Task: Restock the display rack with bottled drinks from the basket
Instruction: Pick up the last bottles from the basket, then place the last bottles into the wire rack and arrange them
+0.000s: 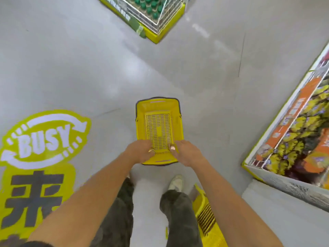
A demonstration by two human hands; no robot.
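Observation:
A yellow plastic basket (159, 111) is held over the grey floor in front of me, and nothing shows inside it. My left hand (139, 151) grips its near left rim and my right hand (187, 152) grips its near right rim. Far ahead stands a wire display rack (165, 20) on a yellow base, filled with green-capped bottles (147, 6).
A second yellow basket (207, 220) lies on the floor by my right foot. A low bin (277, 179) of yellow and orange packaged goods stands at the right. A yellow "BUSY" floor sticker (44, 139) lies at the left. My legs and a white shoe are below.

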